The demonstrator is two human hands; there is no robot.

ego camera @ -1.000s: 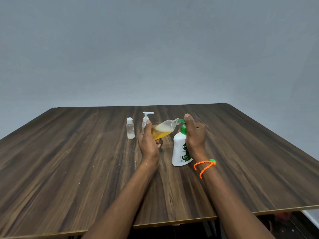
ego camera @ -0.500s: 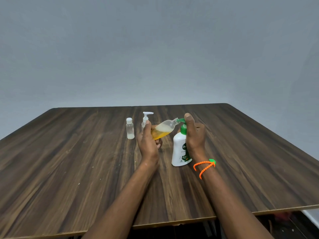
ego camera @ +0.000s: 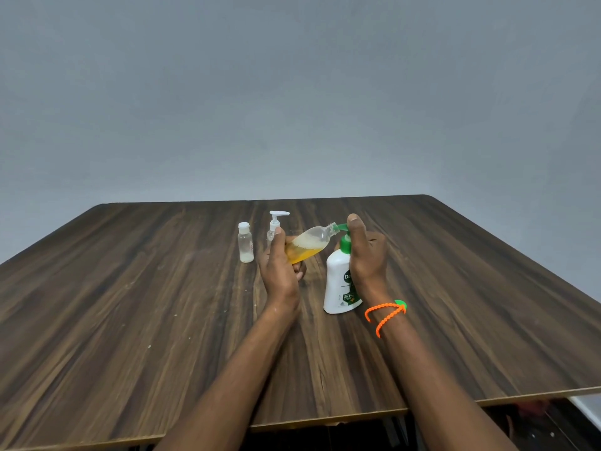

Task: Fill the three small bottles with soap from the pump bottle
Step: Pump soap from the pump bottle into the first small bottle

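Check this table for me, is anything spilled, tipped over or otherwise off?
Nothing stands out. The tilted small bottle is held that way by the left hand, mouth at the green nozzle of the pump bottle. Small pale specks dot the wooden table, but no soap puddle shows.

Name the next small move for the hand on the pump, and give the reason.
Probably another press of the green pump head with the right hand. The tilted small bottle in the left hand has its mouth at the spout and looks only partly full of orange soap, with foam above. The soap bottle stands upright on the table, so pumping can go on.
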